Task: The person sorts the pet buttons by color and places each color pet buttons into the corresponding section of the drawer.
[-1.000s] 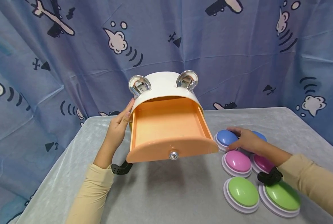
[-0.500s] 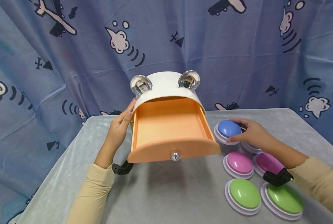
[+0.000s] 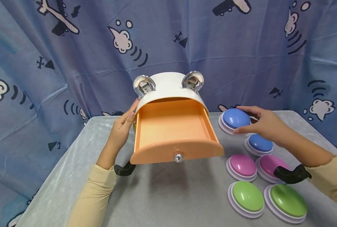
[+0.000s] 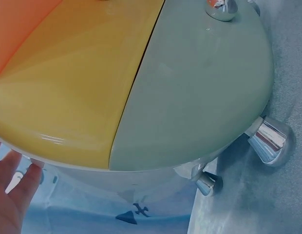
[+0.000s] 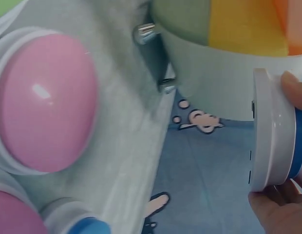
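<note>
My right hand (image 3: pixel 267 124) grips a round push button (image 3: pixel 236 118) with a blue dome and white base, raised off the table. In the right wrist view that button's white base (image 5: pixel 270 131) is seen edge-on between thumb and fingers. My left hand (image 3: pixel 120 128) rests with extended fingers against the left side of a rounded white cabinet (image 3: pixel 168 82) with shiny metal ears. Its orange top drawer (image 3: pixel 171 126) is pulled out, with nothing inside. Below it, the left wrist view shows a yellow drawer front (image 4: pixel 78 92) and a grey-green one (image 4: pixel 199 92), both closed.
Right of the cabinet, another blue button (image 3: pixel 260 142) stands behind two pink buttons (image 3: pixel 243 165) and two green buttons (image 3: pixel 247 196). A grey cloth covers the table (image 3: pixel 168 198). A patterned blue curtain (image 3: pixel 162 37) hangs behind it.
My right hand has lifted the blue button off the table and moved it up and away, uncovering the other blue button. The left hand stays at the cabinet's side.
</note>
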Demonstrator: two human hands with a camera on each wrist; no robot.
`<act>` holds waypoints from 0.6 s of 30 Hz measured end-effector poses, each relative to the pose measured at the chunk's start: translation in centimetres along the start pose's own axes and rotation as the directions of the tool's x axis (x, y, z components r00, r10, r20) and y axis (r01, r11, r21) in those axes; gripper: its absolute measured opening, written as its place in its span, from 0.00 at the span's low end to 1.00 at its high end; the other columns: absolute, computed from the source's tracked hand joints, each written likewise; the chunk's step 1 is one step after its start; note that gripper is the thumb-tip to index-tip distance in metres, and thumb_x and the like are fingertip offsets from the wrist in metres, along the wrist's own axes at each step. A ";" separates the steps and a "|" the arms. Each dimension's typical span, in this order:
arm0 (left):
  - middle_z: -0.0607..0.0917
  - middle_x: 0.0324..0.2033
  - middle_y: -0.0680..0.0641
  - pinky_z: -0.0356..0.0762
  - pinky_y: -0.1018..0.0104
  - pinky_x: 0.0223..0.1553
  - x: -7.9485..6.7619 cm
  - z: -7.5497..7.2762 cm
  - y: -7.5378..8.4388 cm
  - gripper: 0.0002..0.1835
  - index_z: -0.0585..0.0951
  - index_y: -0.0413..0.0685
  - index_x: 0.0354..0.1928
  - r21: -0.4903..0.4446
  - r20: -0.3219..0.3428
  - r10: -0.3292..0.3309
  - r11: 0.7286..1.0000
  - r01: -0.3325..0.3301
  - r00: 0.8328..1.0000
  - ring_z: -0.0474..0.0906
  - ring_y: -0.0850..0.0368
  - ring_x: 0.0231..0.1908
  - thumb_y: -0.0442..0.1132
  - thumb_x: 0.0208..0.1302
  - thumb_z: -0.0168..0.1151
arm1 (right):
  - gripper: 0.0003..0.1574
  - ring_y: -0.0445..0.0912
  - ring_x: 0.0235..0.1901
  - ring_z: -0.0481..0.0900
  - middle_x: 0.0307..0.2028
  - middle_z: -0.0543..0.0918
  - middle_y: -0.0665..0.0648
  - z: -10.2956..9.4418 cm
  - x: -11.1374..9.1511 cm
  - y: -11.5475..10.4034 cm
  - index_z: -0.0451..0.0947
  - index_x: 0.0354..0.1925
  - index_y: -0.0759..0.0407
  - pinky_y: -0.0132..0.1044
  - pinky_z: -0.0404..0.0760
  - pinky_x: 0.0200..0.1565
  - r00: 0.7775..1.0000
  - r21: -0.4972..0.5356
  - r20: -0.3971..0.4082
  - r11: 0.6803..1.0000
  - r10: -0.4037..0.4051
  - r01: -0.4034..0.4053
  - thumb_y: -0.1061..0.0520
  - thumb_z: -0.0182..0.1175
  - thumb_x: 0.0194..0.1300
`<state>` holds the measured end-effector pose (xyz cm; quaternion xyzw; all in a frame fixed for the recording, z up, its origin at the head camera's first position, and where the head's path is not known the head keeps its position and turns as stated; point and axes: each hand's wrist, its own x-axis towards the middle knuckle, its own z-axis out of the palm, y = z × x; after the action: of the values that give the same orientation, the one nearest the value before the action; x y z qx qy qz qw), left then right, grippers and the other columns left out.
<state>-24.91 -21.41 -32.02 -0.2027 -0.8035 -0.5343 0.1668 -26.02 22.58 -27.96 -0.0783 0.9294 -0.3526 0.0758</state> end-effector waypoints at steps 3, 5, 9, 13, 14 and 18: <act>0.61 0.76 0.56 0.52 0.62 0.78 0.0 0.0 0.0 0.24 0.64 0.54 0.75 -0.001 0.000 0.002 1.000 -0.002 1.000 0.54 0.63 0.76 0.44 0.81 0.40 | 0.64 0.75 0.70 0.58 0.75 0.53 0.74 -0.3 -0.3 -0.7 0.53 0.78 0.54 0.64 0.70 0.62 1.000 0.002 -0.022 1.000 -0.016 0.016 0.39 0.75 0.53; 0.61 0.76 0.56 0.52 0.62 0.78 0.0 0.0 0.0 0.24 0.64 0.54 0.75 0.000 -0.001 0.002 1.000 -0.002 1.000 0.55 0.63 0.76 0.44 0.81 0.40 | 0.65 0.75 0.70 0.58 0.75 0.53 0.74 -0.6 -0.3 -1.0 0.52 0.78 0.53 0.63 0.71 0.61 0.999 -0.001 -0.034 1.000 -0.021 0.021 0.39 0.75 0.53; 0.62 0.75 0.56 0.52 0.62 0.78 0.1 0.0 -0.2 0.24 0.64 0.54 0.75 -0.002 -0.004 -0.003 1.000 0.003 1.000 0.55 0.63 0.76 0.44 0.81 0.40 | 0.65 0.74 0.69 0.60 0.75 0.55 0.73 -1.0 -0.4 -1.7 0.52 0.78 0.51 0.61 0.73 0.59 0.998 -0.015 -0.055 0.999 -0.029 0.028 0.37 0.74 0.53; 0.62 0.75 0.57 0.52 0.62 0.78 0.1 0.0 -0.2 0.24 0.64 0.55 0.75 0.003 -0.003 -0.006 1.000 0.006 1.000 0.55 0.64 0.76 0.44 0.81 0.40 | 0.64 0.73 0.69 0.62 0.75 0.56 0.72 -1.5 -0.6 -2.6 0.53 0.78 0.49 0.60 0.74 0.58 0.997 -0.027 -0.068 0.999 -0.034 0.032 0.37 0.74 0.53; 0.62 0.75 0.57 0.53 0.62 0.78 0.1 0.0 -0.2 0.24 0.64 0.55 0.75 0.006 -0.004 -0.006 1.000 0.006 1.000 0.55 0.64 0.76 0.45 0.81 0.40 | 0.64 0.72 0.69 0.62 0.75 0.56 0.72 -1.6 -0.7 -2.9 0.52 0.78 0.49 0.60 0.74 0.58 0.997 -0.030 -0.068 0.999 -0.032 0.030 0.37 0.74 0.54; 0.61 0.75 0.58 0.52 0.62 0.78 0.1 0.0 -0.2 0.24 0.64 0.56 0.75 0.017 -0.001 -0.006 1.000 0.006 1.000 0.55 0.64 0.76 0.45 0.81 0.40 | 0.64 0.71 0.69 0.62 0.75 0.56 0.72 -2.2 -0.9 -4.0 0.52 0.79 0.49 0.62 0.72 0.60 0.998 -0.036 -0.055 0.999 -0.020 0.018 0.38 0.74 0.54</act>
<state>-25.15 -21.50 -32.11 -0.1985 -0.8085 -0.5280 0.1675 -25.23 21.17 -23.61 -0.0788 0.9365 -0.3388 0.0452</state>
